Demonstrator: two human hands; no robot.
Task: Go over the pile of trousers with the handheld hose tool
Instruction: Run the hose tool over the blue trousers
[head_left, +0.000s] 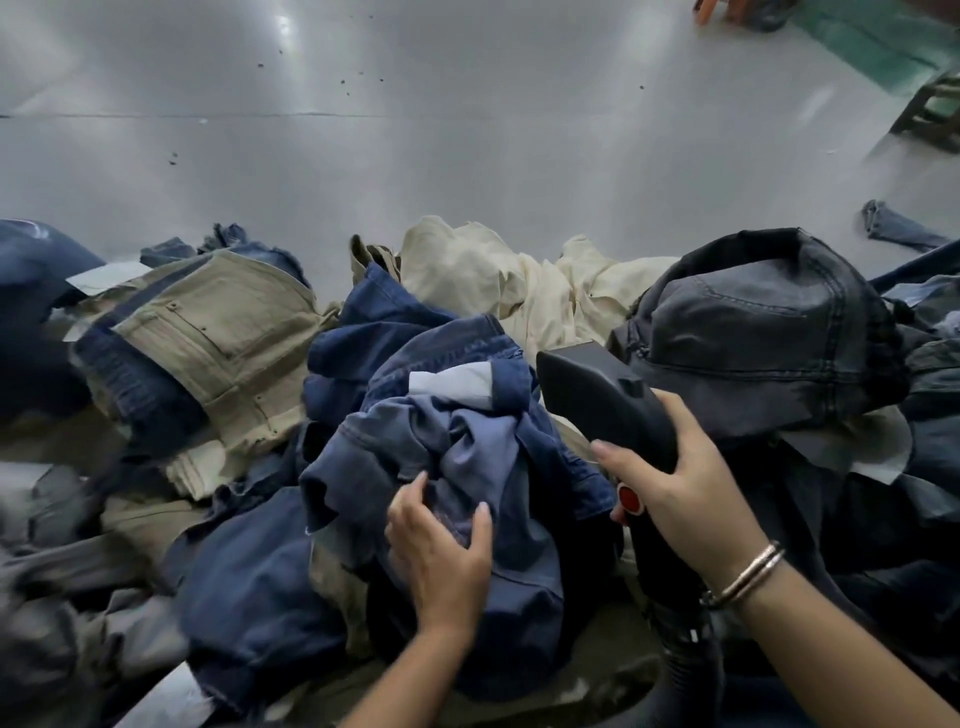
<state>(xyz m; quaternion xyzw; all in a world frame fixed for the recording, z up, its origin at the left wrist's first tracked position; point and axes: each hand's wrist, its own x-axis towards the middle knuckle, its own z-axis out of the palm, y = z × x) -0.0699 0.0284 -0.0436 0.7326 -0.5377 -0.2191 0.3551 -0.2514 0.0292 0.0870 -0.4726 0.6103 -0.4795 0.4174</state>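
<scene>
Right hand (670, 486) wrapped around the neck of the black plastic handheld hose tool (613, 410), fingers curled over its top and thumb along the near side, just above the round red button (629, 499); probably held that way so the thumb can drop onto the button without a change of grip. Wedge-shaped nozzle angled forward and left, its mouth just beside the bunched mid-blue denim trousers (457, 415) at the middle of the pile. Black ribbed hose (685, 660) trailing back under the wrist, out of the way of the cloth. Two silver bangles (748, 574) on that wrist.

Left hand (441, 540) laid on the near fold of the same blue pair, fingers loosely spread, thumb apart, pressing more than pinching; likely there to hold the cloth flat and steady against the nozzle. Exact fingertip contact hidden in the folds.

Heaped around: khaki trousers with a riveted back pocket (218, 338) to the left, cream trousers (498, 280) behind, dark grey-black jeans (763, 332) to the right. All on a glossy grey surface (467, 130) stretching away beyond the pile.
</scene>
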